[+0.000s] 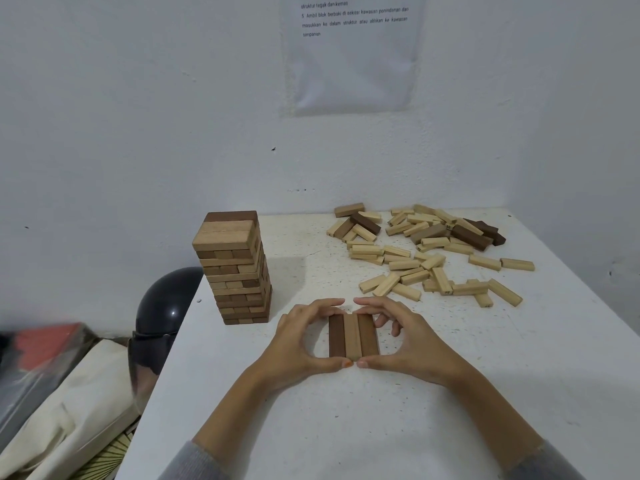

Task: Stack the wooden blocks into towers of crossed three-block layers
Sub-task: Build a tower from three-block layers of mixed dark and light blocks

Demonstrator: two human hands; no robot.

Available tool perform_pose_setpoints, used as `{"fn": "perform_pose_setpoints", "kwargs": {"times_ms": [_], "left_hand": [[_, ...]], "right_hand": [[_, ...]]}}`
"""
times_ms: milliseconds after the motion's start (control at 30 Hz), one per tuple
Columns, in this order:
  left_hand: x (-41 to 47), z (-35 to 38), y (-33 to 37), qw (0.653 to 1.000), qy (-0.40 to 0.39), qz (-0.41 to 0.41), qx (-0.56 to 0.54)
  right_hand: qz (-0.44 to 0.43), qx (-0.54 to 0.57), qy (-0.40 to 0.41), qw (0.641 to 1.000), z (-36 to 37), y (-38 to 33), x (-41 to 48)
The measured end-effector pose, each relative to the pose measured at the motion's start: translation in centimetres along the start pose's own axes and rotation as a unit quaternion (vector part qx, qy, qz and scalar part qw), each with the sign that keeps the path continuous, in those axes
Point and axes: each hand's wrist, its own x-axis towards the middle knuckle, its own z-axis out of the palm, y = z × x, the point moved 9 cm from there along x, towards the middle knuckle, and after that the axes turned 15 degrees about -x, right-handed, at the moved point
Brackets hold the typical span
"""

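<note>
Table (346,427): L hand (301,344), R hand (412,341) grips curled round three-block row (352,336).

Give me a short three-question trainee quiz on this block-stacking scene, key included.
1. True or false: the tall tower of tan and brown wooden blocks stands at the left edge of the white table.
2. How many blocks form the flat row of wooden blocks framed between the left hand and the right hand? A two, B three, C five.
3. Fill in: the loose pile of mostly pale wooden blocks lies toward the table's far ____ corner.
Key: 1 true; 2 B; 3 right.
</note>
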Motion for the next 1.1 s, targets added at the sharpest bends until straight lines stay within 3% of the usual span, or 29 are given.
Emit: {"fn": "perform_pose_setpoints", "kwargs": {"times_ms": [433,867,1100], "left_hand": [[-0.2,-0.4,1.5,0.998,0.013,0.002,-0.063],[-1.1,-7.9,14.9,0.990,0.055,0.131,-0.008],[-0.9,-13.9,16.4,0.986,0.077,0.147,0.033]], "right_hand": [[-0.010,0.018,0.016,1.000,-1.5,-1.3,-0.4],[-0.153,0.065,0.114,0.979,-11.1,-12.2,1.1],[-0.192,0.058,0.126,0.972,-11.0,-16.8,5.3]]}}
